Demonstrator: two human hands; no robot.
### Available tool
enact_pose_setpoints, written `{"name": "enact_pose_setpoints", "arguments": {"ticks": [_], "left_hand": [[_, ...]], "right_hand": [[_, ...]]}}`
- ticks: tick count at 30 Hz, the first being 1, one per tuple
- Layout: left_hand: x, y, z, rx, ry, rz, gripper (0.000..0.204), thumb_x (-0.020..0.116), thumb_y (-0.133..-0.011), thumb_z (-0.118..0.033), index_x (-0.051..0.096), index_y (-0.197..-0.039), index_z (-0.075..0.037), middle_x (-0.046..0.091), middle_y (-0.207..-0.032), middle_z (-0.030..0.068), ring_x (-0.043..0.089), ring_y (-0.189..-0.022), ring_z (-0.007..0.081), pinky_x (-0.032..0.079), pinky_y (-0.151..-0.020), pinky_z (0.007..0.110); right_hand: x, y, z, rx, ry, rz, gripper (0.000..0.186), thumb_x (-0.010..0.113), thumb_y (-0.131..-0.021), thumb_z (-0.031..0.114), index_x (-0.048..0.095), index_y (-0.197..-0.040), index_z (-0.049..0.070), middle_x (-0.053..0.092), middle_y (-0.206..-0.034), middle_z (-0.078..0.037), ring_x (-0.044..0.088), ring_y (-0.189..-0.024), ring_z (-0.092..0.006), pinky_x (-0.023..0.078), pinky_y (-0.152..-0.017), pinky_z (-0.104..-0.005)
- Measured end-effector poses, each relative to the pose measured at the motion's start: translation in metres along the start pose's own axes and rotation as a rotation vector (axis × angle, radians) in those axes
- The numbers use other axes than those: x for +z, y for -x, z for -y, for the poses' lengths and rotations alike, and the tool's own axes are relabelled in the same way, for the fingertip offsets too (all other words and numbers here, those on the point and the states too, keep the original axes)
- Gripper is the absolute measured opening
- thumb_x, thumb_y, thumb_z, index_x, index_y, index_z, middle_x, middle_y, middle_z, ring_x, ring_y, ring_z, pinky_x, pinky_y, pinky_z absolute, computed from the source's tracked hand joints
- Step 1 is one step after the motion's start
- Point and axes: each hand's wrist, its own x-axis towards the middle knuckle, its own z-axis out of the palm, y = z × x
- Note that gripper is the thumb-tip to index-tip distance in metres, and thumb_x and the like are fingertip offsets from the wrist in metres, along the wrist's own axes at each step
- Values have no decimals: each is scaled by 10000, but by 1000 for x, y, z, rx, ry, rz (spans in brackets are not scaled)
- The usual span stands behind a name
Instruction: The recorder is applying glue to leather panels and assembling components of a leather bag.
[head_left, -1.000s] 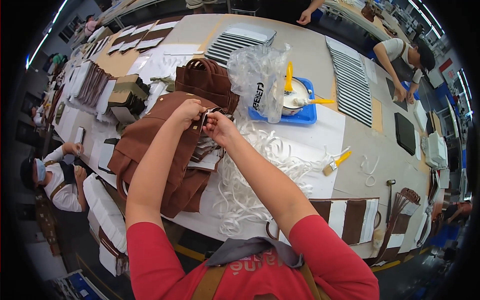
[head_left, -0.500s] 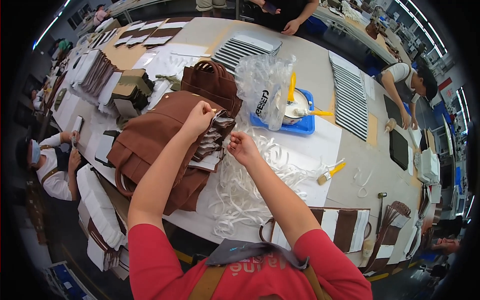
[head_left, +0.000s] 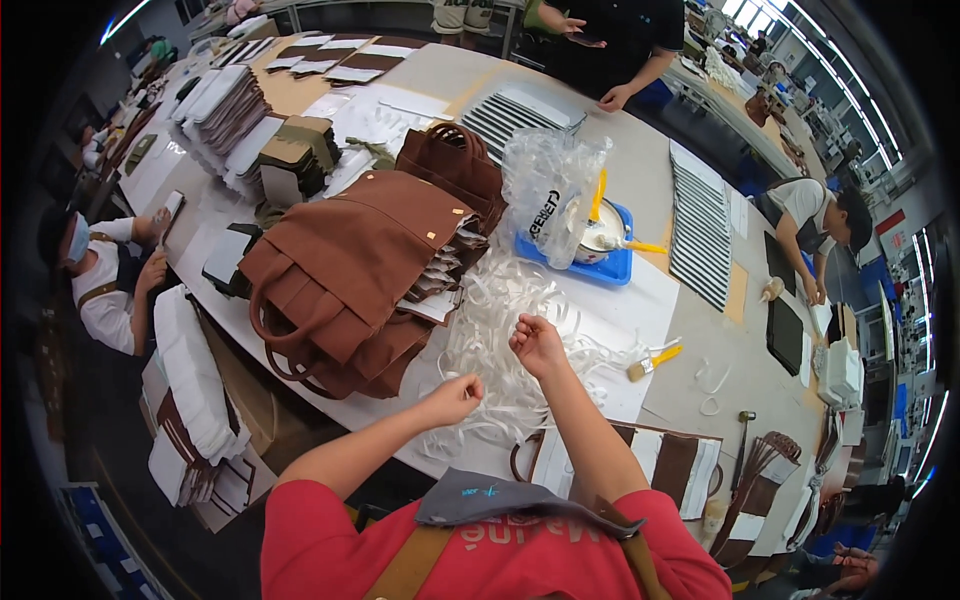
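My left hand (head_left: 457, 398) is closed over the near-left edge of a tangled heap of white tape (head_left: 480, 310). My right hand (head_left: 534, 347) is closed above the same heap, farther forward and to the right. What either holds, if anything, is hard to make out. Stacked brown bags (head_left: 335, 260) lie just left and beyond my hands, with looped handles and layered pale edges showing on the right side. A darker brown bag (head_left: 450, 180) sits behind them. A clear plastic bag (head_left: 548, 190) leans by a blue tray (head_left: 620, 260) with a tub of white paste and yellow-handled brushes.
A loose brush (head_left: 655, 364) lies right. Striped panels (head_left: 700, 220), dark pads (head_left: 785, 342) and brown-white pieces (head_left: 660, 465) cover the table (head_left: 650, 420). Green-brown stacks (head_left: 295, 160) are back left. Co-workers stand at the left (head_left: 105, 300), far side (head_left: 600, 45) and right (head_left: 800, 220).
Both my hands have left the opening of the brown bags and moved down toward me, over the tape heap. The left came down farthest. The bags' top now lies uncovered.
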Motion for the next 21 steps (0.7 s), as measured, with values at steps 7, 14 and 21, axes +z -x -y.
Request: {"name": "enact_pose_setpoints", "arguments": {"ticks": [7,14,21], "left_hand": [[65,41,38,-73,101,-6,77,505,-724,-22,444,-766,-45,446,-686,-12,414,-626,65,356,-564,194],[112,72,16,-62,3,60,87,494,-722,-37,448,-796,-35,467,-684,11,434,-617,73,370,-550,207],[149,89,13,-142,16,22,137,491,-700,-70,455,-823,-23,484,-654,31,467,-609,93,384,-543,228]], "right_hand": [[-30,54,-13,37,40,-44,48,498,-748,105,496,-726,62,469,-553,7,435,-463,-103,422,-538,-250],[-56,103,-34,124,124,44,63,498,-762,126,501,-748,64,472,-572,11,436,-466,-95,419,-526,-247],[-98,136,-51,227,207,74,90,487,-770,154,509,-734,74,469,-557,20,433,-465,-97,412,-539,-263]]}}
